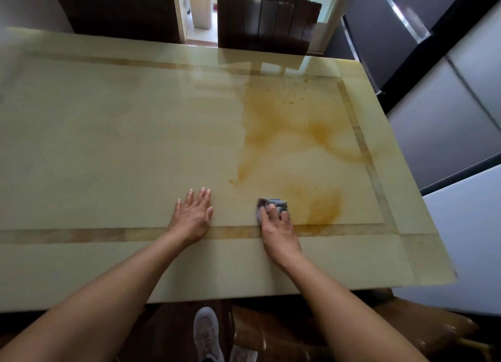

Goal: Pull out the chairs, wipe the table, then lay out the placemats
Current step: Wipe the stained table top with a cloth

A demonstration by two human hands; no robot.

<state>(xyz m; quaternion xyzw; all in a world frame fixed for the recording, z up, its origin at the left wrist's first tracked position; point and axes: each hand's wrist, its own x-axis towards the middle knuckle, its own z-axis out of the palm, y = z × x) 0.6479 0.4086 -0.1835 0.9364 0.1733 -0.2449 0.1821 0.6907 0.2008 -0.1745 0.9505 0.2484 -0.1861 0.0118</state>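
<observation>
— What was seen from the head view?

— A pale, glossy stone table (108,145) was looked down on from its near edge, with both bare forearms stretched out over it.

— How was the left hand (193,216) held?

— It was laid palm down on the tabletop, just beyond the darker inlaid band (67,235) along the near side. Its fingers (202,196) were kept straight and slightly spread, and nothing was held in it.

— And the right hand (276,226)?

— It was set to the right of the left one, apart from it. Its fingers (272,210) were curled over a crumpled grey cloth (272,203), which was gripped and pressed against the tabletop. The far edge of the cloth was left showing past the fingertips.

— What was found next to the cloth?

— Amber streaks (298,123) were spread across the right half of the table, from the far right corner down to just right of the cloth. Whether they were a spill or veining in the stone could not be told.

— Where were the chairs placed?

— Two dark chair backs were seen at the far side: one at the far left (116,9), one right of centre (267,23) and mirrored in the tabletop. A glossy brown surface (298,334) was noted below the near edge, on the right, beside a light shoe (206,332).

— What else was recorded?

— A pale bin (200,5) was framed in the far doorway between the chair backs, and a dark appliance (393,23) was seen at the far right.
</observation>
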